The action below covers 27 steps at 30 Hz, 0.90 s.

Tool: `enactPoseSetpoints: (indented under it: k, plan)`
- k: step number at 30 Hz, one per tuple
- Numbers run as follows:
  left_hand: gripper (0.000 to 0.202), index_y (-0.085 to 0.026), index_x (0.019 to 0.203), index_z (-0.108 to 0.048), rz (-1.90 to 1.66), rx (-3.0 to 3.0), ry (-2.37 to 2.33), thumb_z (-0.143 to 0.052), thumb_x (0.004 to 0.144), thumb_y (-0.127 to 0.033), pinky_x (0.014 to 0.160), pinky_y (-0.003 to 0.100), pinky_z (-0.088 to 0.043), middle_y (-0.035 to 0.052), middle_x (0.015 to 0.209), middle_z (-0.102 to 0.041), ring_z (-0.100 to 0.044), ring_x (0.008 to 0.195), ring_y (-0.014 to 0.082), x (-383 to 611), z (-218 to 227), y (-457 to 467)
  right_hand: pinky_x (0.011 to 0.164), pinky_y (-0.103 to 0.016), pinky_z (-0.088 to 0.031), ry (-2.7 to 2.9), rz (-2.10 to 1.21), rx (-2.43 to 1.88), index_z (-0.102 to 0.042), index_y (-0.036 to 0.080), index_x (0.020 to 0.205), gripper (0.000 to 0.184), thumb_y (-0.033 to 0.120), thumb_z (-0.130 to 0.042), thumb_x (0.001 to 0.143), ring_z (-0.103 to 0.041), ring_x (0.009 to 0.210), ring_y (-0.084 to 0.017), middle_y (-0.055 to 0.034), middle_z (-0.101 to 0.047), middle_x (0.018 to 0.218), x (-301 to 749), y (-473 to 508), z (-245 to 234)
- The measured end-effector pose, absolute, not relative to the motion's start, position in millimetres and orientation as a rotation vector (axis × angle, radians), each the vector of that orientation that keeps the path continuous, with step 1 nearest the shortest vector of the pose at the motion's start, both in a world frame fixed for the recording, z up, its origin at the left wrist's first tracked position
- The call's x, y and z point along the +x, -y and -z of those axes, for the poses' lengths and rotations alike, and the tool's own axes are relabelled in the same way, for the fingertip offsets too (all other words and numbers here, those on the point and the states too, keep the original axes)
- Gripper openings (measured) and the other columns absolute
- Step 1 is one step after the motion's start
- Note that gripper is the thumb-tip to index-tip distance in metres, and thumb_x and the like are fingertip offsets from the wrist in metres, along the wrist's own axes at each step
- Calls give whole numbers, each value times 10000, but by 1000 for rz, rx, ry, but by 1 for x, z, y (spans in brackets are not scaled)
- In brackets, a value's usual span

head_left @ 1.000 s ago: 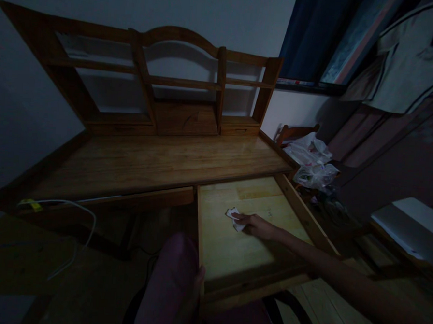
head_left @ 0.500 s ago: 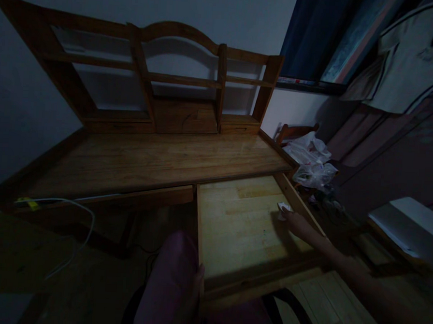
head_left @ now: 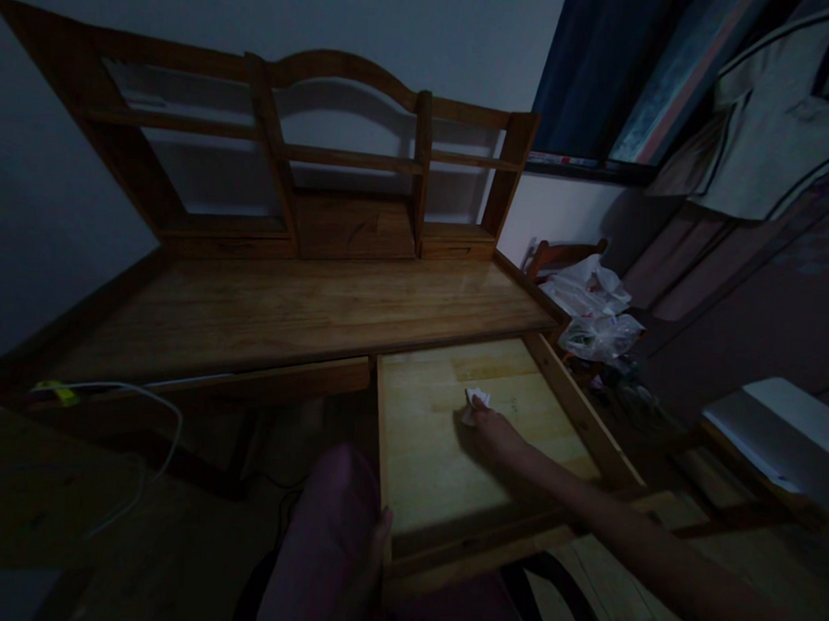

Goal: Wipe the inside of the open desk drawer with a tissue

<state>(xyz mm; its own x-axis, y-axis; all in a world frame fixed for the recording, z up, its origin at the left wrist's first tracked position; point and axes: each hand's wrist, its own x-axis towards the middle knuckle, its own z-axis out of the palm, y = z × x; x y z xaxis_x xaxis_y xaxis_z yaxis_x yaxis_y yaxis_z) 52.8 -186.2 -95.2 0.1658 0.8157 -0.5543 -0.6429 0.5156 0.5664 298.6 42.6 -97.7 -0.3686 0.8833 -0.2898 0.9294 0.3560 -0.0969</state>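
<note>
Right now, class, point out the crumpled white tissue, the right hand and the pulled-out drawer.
crumpled white tissue (head_left: 476, 399): head view, on its white top, just beyond the fingertips.
right hand (head_left: 495, 432): head view, on the back of the hand.
pulled-out drawer (head_left: 420, 478): head view, on its bare pale wooden floor.

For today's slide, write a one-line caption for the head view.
Right hand presses a white wad onto the floor of an open drawer; left hand grips its front corner.

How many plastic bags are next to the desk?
2: a white plastic bag on the wooden chair beside the desk's right end, and a clear plastic bag just in front. More may be hidden.
</note>
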Motion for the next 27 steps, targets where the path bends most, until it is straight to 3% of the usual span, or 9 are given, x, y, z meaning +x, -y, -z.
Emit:
enactPoseSetpoints:
  k: [6,14,18,21,23,27]
  plan:
    - [432,-193,1187,-692,-1054,224,-965,-565,999,-561,921,408,-570,101,1176,-699,-672,1050,229,57,97,179,947,-370,-549,-2609,399,1480,-676,88,1225,306,148,-512,974,-722,1069,-309,-281,-391,1590,241,-44,94]
    - [497,-214,1297,-668,-1049,213,-954,-557,992,-591,927,445,-583,123,1239,-697,-674,1095,256,58,97,179,1003,-411,-559,-2817,471,1313,-680,89,1227,313,156,-531,961,-708,1128,-327,-233,-319,1648,190,-45,105]
    - [522,-244,1384,-627,-1059,201,-940,-580,984,-577,967,477,-572,130,1354,-654,-643,1198,282,59,96,178,1114,-355,-494,-2963,566,1050,-677,75,1245,363,78,-551,905,-620,1293,-302,-189,-312,1663,187,-41,110]
    - [485,-279,1377,-637,-1065,196,-923,-596,980,-553,1003,485,-557,123,1406,-632,-616,1256,285,58,96,179,1184,-338,-424,-3061,621,801,-609,67,1388,519,25,-552,874,-489,1431,-282,-163,-321,1663,199,-38,109]
    - [458,-285,1359,-651,-1071,190,-916,-607,978,-535,1030,481,-544,115,1421,-625,-603,1282,283,56,97,180,1208,-345,-394,-3089,636,668,-578,56,1438,567,15,-550,873,-472,1445,-279,-161,-342,1653,212,-36,107]
    - [465,-268,1370,-649,-1085,176,-901,-612,981,-521,1064,494,-522,116,1434,-615,-589,1305,296,54,98,183,1236,-347,-344,-3068,730,529,-656,134,1375,516,18,-554,882,-464,1452,-255,-97,-450,1601,244,-34,98]
